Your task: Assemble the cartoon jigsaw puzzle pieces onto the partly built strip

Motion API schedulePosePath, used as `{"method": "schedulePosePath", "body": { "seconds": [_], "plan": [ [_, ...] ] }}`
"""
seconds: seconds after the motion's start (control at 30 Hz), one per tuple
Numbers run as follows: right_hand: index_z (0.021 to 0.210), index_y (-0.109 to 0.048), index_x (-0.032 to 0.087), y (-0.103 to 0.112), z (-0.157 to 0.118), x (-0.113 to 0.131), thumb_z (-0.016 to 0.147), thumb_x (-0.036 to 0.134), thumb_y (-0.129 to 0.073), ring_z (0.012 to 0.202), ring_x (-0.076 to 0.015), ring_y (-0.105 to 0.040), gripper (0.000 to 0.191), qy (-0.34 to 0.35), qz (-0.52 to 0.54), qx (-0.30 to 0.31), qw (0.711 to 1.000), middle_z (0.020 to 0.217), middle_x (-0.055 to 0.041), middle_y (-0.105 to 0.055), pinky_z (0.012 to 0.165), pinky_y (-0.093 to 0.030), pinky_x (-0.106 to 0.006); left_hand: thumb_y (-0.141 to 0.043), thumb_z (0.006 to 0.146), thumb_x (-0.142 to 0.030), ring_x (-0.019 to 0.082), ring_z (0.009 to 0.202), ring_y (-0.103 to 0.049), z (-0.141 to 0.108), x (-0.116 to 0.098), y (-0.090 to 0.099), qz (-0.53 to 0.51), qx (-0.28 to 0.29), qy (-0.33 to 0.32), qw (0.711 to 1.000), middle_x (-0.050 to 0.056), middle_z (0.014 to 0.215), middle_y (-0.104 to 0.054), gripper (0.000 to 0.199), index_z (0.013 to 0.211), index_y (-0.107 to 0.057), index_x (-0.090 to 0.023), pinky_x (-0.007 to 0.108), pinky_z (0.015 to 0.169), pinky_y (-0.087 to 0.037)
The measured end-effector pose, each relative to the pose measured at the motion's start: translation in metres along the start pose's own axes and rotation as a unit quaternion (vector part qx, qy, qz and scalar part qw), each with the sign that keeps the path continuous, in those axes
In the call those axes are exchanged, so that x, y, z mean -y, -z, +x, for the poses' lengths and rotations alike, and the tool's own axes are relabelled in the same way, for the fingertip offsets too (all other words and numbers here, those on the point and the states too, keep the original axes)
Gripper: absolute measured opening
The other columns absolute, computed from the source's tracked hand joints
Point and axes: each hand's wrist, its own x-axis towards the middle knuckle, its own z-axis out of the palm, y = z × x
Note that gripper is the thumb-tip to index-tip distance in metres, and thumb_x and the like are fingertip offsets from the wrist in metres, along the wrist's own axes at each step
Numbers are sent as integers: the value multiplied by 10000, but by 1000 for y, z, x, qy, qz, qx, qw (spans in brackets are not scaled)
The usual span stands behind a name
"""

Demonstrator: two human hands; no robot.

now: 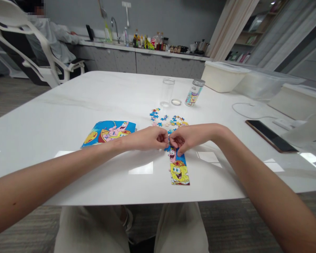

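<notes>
A partly joined jigsaw puzzle [179,172] lies near the table's front edge, a narrow strip with a yellow sponge character and a pink one. At its upper left, my left hand [154,138] is closed in a pinch, with a blue puzzle piece [167,148] at its fingertips. My right hand [185,136] curls over the strip's upper end, thumb and fingers closed on its blue part. Both hands nearly meet, and the fingers hide some of the join. Loose puzzle pieces [155,115] are scattered just beyond them.
A blue picture sheet or pouch [109,133] lies left. Behind the pieces are a clear jar [167,93], a ring-like lid [176,102] and a printed canister [195,93]. A phone [271,136], a white cable and bins [223,75] are right. A person [51,38] sits far left.
</notes>
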Motion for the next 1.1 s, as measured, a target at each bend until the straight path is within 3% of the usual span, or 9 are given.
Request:
{"method": "schedulePosePath", "body": {
  "seconds": [0.2, 0.5, 0.7, 1.1],
  "plan": [
    [767, -538, 185, 0, 0, 1, 718, 297, -698, 621, -121, -474, 202, -1, -2, -1, 1000, 666, 34, -528, 594, -349, -264, -577, 815, -261, 93, 594, -465, 0, -1, 1, -10, 1, -26, 1000, -32, 693, -566, 93, 833, -608, -175, 232, 569, -337],
    [765, -532, 187, -1, 1, -3, 723, 286, -698, 612, -114, -461, 198, 9, 3, -2, 1000, 661, 40, -519, 586, -349, -257, -587, 808, -299, 100, 604, -493, 1, 2, 1, -46, 12, -4, 999, -27, 684, -592, 142, 849, -618, -166, 229, 557, -334],
    [765, -537, 187, 0, 0, 0, 717, 283, -709, 625, -116, -472, 203, 2, -2, -1, 1000, 674, 39, -533, 594, -348, -259, -606, 802, -299, 99, 598, -493, -2, -6, 0, 8, -14, 5, 1000, -24, 680, -598, 129, 793, -634, -173, 238, 573, -344],
    [758, -514, 191, -1, 0, -1, 720, 292, -699, 617, -113, -461, 214, 1, -5, 0, 1000, 671, 44, -515, 581, -342, -255, -637, 778, -271, 96, 598, -503, -2, -9, -2, 15, -24, 9, 1000, -34, 643, -577, 94, 761, -633, -178, 231, 579, -364]
  ]
}}
